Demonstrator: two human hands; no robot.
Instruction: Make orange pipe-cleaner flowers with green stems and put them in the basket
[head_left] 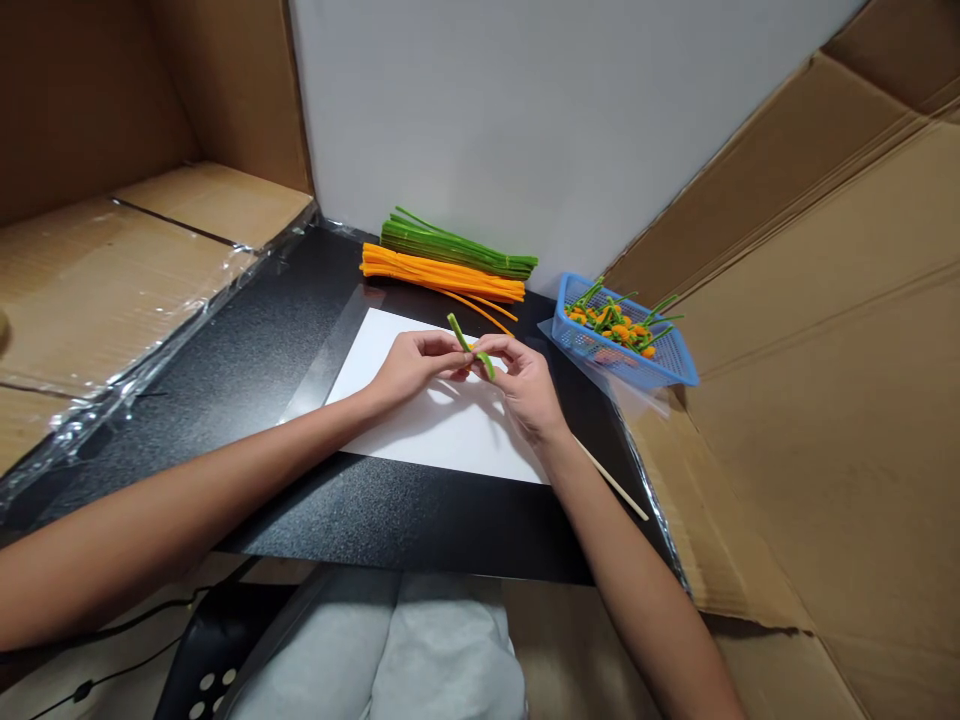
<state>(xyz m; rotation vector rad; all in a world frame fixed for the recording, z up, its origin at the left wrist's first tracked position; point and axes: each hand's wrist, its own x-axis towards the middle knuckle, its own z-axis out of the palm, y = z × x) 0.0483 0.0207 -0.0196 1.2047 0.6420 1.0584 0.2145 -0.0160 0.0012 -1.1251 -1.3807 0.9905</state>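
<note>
Over the white sheet of paper, my left hand and my right hand meet fingertip to fingertip. Between them is a short green pipe cleaner, its upper end sticking up past the left fingers and its lower end showing at the right thumb. A little orange, fuzzy like the pipe cleaners, peeks out between the fingertips. Both hands are closed in a pinch on this small piece. The fingers hide most of the orange part and the join.
Bundles of green pipe cleaners and orange pipe cleaners lie by the wall. At the right, a blue basket holds several orange-and-green pieces. A thin wooden stick rests beside my right forearm. Cardboard flanks the black table.
</note>
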